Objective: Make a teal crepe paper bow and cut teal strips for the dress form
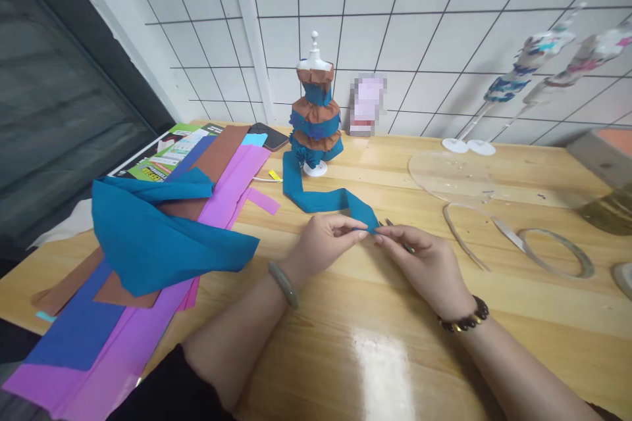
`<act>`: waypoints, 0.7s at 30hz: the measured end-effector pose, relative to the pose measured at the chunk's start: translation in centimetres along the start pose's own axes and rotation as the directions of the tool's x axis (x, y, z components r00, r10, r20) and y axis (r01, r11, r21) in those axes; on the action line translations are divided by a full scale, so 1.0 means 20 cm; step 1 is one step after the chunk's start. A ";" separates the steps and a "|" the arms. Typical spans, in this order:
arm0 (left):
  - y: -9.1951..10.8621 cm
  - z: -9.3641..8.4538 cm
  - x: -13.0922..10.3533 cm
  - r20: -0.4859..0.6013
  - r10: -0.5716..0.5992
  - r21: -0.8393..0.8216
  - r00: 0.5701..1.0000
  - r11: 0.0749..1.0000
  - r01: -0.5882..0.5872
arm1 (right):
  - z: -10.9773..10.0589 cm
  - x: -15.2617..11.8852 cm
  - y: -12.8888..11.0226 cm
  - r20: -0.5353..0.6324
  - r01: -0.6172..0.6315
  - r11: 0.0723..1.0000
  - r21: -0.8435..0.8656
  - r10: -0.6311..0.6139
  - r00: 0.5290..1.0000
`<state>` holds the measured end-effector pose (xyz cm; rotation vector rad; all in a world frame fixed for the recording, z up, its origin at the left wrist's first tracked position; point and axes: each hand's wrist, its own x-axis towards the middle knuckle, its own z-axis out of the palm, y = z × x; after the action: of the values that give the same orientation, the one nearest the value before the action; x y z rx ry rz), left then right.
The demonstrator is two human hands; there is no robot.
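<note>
My left hand [330, 237] and my right hand [419, 260] meet over the table, each pinching the near end of a teal crepe paper strip [320, 201]. From there the strip runs back along the table to the foot of a small white mannequin [315, 64]. Ruffled bands of brown and teal paper wrap its body, with a pleated teal bit [309, 155] low at the front. Partly hidden behind my right fingers lies a dark, slim tool, perhaps scissors [409, 248].
Crepe paper sheets in teal [148, 230], purple [162, 316], blue and brown pile up on the left, near a phone [269, 136]. Two decorated mannequins [508, 82] stand back right. A clear disc [444, 177], a tape roll [557, 253] and a box [605, 158] lie right.
</note>
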<state>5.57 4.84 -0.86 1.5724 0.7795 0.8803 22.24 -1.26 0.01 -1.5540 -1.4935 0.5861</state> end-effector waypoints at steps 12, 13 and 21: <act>0.02 -0.01 0.00 0.004 -0.028 -0.101 1.000 0.994 0.028 | 0.01 0.02 -0.04 0.084 -0.246 0.905 0.347 0.231 0.969; 0.02 -0.01 0.00 0.009 -0.030 -0.109 0.999 0.994 0.031 | 0.01 0.02 -0.03 0.089 -0.254 0.897 0.363 0.238 0.967; 0.01 -0.01 0.00 -0.025 -0.042 -0.096 0.999 0.995 0.039 | 0.00 0.02 -0.03 0.070 -0.292 0.871 0.394 0.289 0.955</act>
<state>5.50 4.91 -0.64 1.4585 0.7744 0.8978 21.96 -0.93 0.57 -1.4530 -1.0606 1.0087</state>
